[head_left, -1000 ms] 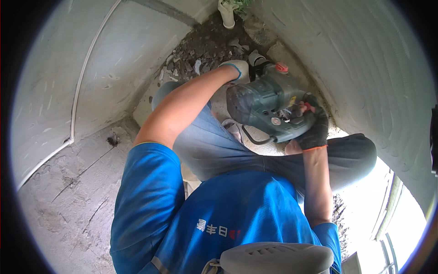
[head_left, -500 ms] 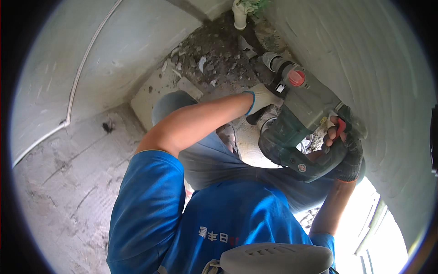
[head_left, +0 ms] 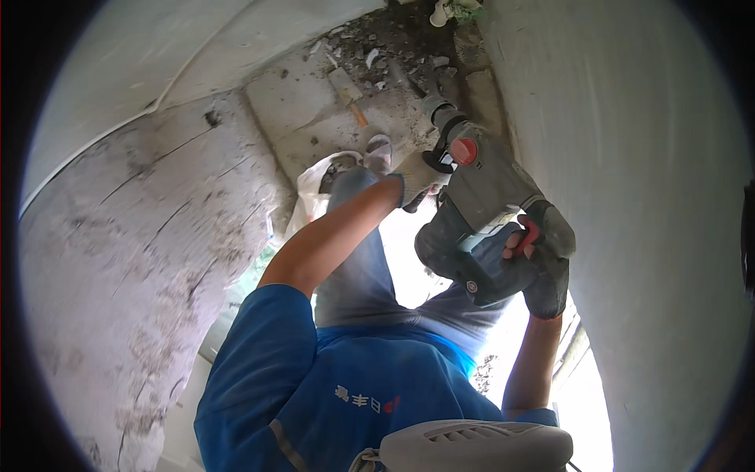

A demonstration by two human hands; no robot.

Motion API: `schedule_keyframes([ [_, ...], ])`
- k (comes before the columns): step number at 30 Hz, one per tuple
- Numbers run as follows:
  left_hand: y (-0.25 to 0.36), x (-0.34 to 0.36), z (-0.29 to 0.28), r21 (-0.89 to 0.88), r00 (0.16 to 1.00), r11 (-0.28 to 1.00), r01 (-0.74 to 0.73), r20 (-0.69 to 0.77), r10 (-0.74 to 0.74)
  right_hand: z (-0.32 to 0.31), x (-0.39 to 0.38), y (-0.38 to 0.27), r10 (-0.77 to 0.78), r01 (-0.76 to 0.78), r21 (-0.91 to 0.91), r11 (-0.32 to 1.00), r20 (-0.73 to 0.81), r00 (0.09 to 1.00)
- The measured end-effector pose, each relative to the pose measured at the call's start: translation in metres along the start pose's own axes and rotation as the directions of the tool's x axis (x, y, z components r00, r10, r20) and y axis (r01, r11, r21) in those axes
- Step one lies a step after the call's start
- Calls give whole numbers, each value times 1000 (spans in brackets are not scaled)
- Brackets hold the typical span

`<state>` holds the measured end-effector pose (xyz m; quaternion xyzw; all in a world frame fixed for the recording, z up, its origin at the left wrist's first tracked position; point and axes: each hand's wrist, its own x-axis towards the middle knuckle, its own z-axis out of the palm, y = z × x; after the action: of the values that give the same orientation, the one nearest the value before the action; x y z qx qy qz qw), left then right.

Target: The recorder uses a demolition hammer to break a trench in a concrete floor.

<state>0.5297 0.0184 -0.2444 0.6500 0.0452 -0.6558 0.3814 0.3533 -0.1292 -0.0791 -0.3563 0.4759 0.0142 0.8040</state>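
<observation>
A large grey-green rotary hammer (head_left: 489, 187) with a red round knob on its body slants in front of me, its nose toward the far rubble. My left hand (head_left: 418, 171), in a pale glove with a blue cuff, is closed round the dark side handle (head_left: 415, 203) near the nose. My right hand (head_left: 548, 277), in a dark glove with bare fingertips, wraps the rear handle beside the red trigger (head_left: 529, 232). Past the chuck (head_left: 437, 107) a dark bit shows only faintly; I cannot tell whether its tip touches anything.
Broken rubble (head_left: 376, 67) lies in the far corner, near a white pipe (head_left: 442, 13). A smooth wall (head_left: 621, 197) rises close on my right, a cracked rough one (head_left: 149, 236) on my left. A whitish sack (head_left: 308, 189) stands by my left leg. Bright light glares below.
The hammer and both hands have shifted left and nearer in view, away from the rubble. My legs have straightened, and the sack has come into sight. Both grips stay the same.
</observation>
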Motion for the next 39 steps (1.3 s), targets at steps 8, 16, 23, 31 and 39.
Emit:
schedule_keyframes([
  [8,-11,-171,-19,-286,956,955,-77,250,152,-2,-103,-9,27,-54,395,917,73,997],
  [16,-7,-246,-2,-689,703,379,617,700,128,6,-152,72,-109,85,596,798,4,994],
  [23,-18,-205,-39,-784,982,607,133,20,-189,-17,-181,174,-281,-187,-885,426,-326,902],
  [31,23,-169,-3,-651,727,525,548,59,-684,-134,-321,307,-360,-426,-637,643,-742,566],
  [39,-4,-196,166,-915,240,8,404,97,-966,-119,-550,574,9,-593,-1,805,-1000,14],
])
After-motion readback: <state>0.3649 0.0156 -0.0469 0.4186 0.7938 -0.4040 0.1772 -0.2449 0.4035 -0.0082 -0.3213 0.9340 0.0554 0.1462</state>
